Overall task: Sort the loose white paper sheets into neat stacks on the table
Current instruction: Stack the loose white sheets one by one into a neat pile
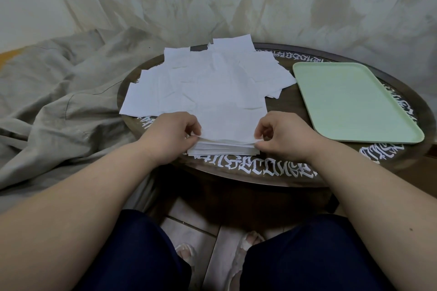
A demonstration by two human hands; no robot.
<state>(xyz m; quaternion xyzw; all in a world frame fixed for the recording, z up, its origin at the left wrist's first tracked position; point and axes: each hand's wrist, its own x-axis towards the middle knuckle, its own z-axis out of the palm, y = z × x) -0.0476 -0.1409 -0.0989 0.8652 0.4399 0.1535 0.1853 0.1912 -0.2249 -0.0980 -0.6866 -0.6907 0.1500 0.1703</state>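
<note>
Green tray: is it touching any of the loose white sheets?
Apart. The head view shows bare dark table between the green tray and the nearest edge of the loose white sheets.

Single view only, head-worn wide-angle camera, looking forward and steeply down from above a seated person. Close range: both forearms enter from the bottom corners, left hand and right hand sit near frame centre. Round desk fills the middle band, knees and floor tiles at bottom, draped cloth backdrop up top. Edges bend from lens distortion. No second view to overlap.
</note>
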